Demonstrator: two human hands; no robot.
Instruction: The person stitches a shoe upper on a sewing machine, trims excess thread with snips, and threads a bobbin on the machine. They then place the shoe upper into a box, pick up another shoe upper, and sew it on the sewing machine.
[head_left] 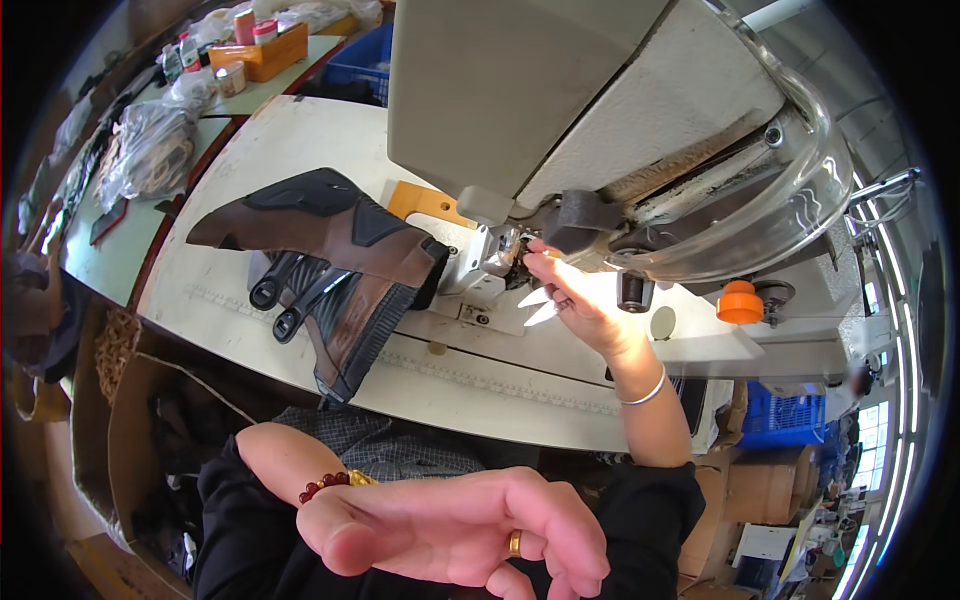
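Observation:
Close to the camera, my left hand (450, 525) is raised palm up, its fingers loosely bent and apart, holding nothing. My right hand (585, 300) is beside the needle area (515, 250) of a sewing machine (590, 100), thumb and index finger touching the parts there. Two pale pointed blades, which look like small scissors (541, 312), stick out from under its curled fingers; the handles are hidden in the palm. Left of the needle, a brown and black boot (370, 250) with buckle straps lies on its side on the white machine table (240, 150).
A side table at the far left carries a wooden box (262, 55) of bottles and a clear plastic bag (150, 150). A clear curved guard (790, 230) and an orange knob (740, 302) are on the machine's right. Blue crates (780, 415) and cardboard boxes (770, 485) stand lower right.

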